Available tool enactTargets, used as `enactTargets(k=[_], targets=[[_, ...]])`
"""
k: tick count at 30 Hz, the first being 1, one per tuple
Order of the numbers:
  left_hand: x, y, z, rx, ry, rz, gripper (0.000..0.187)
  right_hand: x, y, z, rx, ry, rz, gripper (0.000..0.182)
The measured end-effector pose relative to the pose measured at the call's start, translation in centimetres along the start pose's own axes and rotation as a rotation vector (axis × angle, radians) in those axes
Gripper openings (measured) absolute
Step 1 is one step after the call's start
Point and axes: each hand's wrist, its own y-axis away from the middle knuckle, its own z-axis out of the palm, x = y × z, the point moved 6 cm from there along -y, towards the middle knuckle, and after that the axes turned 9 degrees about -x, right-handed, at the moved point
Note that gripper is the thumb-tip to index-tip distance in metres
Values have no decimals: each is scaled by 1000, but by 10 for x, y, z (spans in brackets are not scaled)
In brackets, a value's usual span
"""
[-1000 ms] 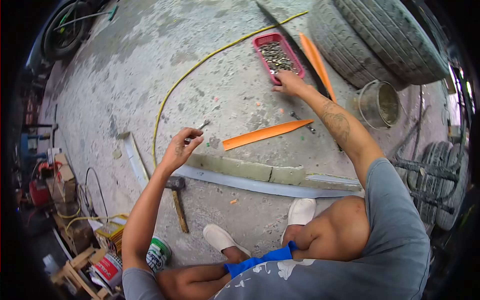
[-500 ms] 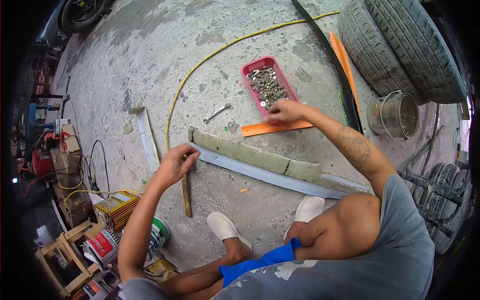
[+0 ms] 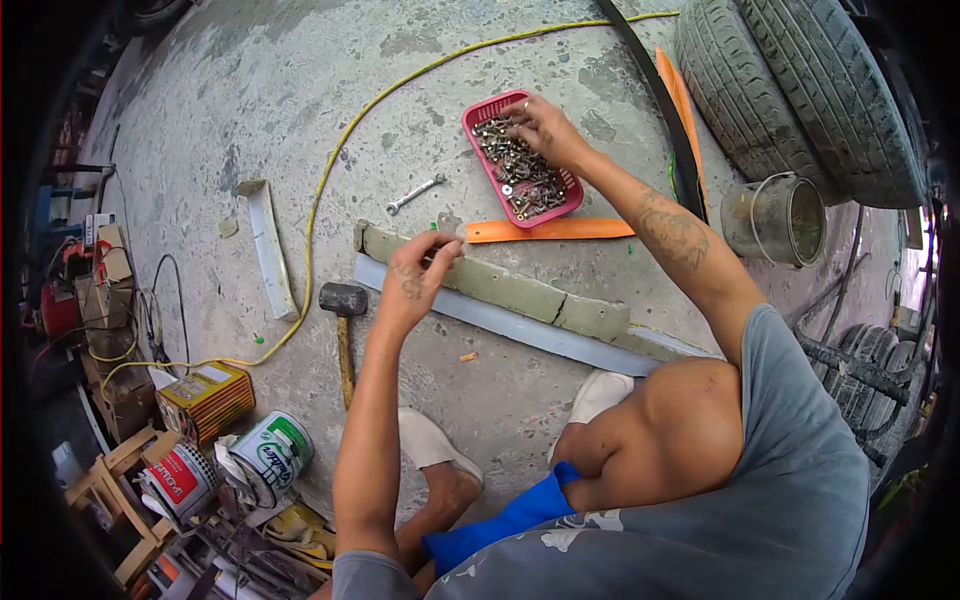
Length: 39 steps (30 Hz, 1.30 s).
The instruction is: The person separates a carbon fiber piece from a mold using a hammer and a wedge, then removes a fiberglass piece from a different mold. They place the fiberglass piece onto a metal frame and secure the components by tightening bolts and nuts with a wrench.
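Observation:
A red plastic basket [image 3: 574, 203] full of metal bolts and nuts [image 3: 515, 155] sits on the concrete floor. Over its far right side is my right hand [image 3: 545, 130], fingers apart and reaching down to the hardware; a ring shows on one finger. My left hand [image 3: 420, 275] hovers above a long grey-green strip [image 3: 500, 290] with a crack across it. Thumb and fingertips there are pinched together, and whatever is between them is too small to make out. A combination wrench [image 3: 416, 194] lies left of the basket. An orange strip [image 3: 550, 231] runs along the basket's near end.
A hammer [image 3: 344, 300] lies below my left forearm. Around me are a yellow hose [image 3: 325, 185], a light angled piece [image 3: 268, 250], paint cans [image 3: 275, 452], a bucket [image 3: 745, 220], large tires [image 3: 745, 95] and a long black strip [image 3: 655, 90].
My right hand has moved from the basket's near end to its far right side. My left hand has shifted right and up, its fingers now pinched. The basket appears slightly turned.

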Motion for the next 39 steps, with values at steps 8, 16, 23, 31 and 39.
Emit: enactTargets(k=[8,16,23,31,39], targets=[[-42,41,-28,87,61,-167,26,0,28,24,-684,362,309,11],[-18,18,-9,78,93,-101,27,1,17,-9,-356,211,235,19],[-15,19,3,78,116,-91,25,-16,44,23,-373,497,300,14],[-26,38,-38,217,16,-129,29,8,43,26,-358,462,389,23],[-74,64,-102,562,136,-173,26,-79,0,41,-476,-406,248,16]])
